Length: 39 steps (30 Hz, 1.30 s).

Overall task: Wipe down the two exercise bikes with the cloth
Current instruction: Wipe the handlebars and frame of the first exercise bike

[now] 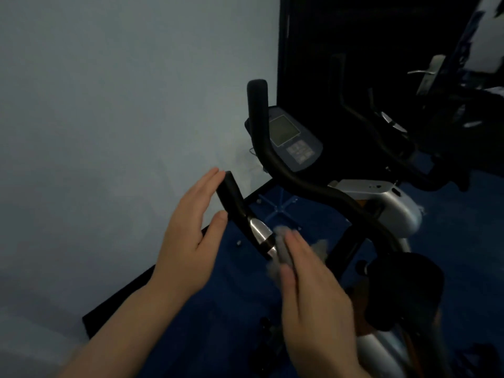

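The bike's near handlebar (234,203) is running diagonally, up-left to down-right, between the hands. The left hand (188,236) is spreading open beside its tip; the right hand (308,285) is pressing the cloth (283,252) against its lower end.

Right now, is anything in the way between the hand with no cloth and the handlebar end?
Nothing visible. The left hand is open right beside the black handlebar grip, with only a thin gap. The right hand presses the cloth lower down.
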Each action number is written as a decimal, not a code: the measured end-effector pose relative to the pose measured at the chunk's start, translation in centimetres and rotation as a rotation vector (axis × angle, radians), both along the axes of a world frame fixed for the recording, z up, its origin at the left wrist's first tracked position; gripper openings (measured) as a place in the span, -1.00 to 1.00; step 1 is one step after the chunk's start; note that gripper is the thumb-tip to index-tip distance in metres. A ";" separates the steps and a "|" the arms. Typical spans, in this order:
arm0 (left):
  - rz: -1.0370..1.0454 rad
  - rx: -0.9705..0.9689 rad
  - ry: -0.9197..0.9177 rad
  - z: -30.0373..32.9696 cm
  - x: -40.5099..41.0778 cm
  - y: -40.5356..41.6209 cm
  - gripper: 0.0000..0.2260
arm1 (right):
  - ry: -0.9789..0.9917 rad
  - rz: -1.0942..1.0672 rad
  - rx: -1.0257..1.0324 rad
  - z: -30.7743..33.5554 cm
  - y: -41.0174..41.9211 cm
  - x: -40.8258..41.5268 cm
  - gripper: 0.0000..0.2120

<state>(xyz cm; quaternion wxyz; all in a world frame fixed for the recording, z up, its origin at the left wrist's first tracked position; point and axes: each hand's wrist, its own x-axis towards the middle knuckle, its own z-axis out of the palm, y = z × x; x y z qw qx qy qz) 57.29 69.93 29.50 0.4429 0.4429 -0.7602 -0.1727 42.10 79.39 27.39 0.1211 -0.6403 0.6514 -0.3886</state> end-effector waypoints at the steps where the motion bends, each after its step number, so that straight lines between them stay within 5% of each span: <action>1: -0.027 0.023 0.033 0.0 -0.3 -0.2 -0.55 | -0.074 0.004 0.012 0.4 -1.2 0.7 -0.55; 6: -0.076 0.104 0.194 -0.2 -0.5 -0.8 -0.57 | -0.414 0.102 0.013 1.2 -2.6 0.8 -0.64; 12: -0.146 0.237 0.363 0.0 -0.6 -0.3 -0.60 | -0.097 -0.007 0.073 1.7 -6.1 1.9 -0.61; 15: -0.176 0.284 0.451 0.2 -0.5 -0.3 -0.65 | -0.165 -0.015 0.163 3.8 -10.3 3.1 -0.67; 24: -0.186 0.358 0.560 0.3 -0.8 -0.2 -0.52 | -0.448 -0.015 -0.117 4.5 -10.6 5.2 -0.72; 27: -0.180 0.314 0.509 0.0 -1.3 0.1 -0.51 | -0.152 0.067 -0.265 4.0 -10.1 5.9 -0.65; 31: -0.127 0.234 0.357 -0.4 -0.9 -0.3 -0.51 | 0.361 0.073 -0.202 0.6 -6.3 2.0 -0.45; 36: -0.161 0.033 0.044 -0.1 -1.4 -1.7 -0.53 | 0.182 0.026 -0.019 2.3 -9.5 3.0 -0.69; 39: -0.170 -0.025 -0.036 -0.3 -1.8 -2.1 -0.51 | 0.254 -0.103 -0.107 2.0 -8.4 5.0 -0.59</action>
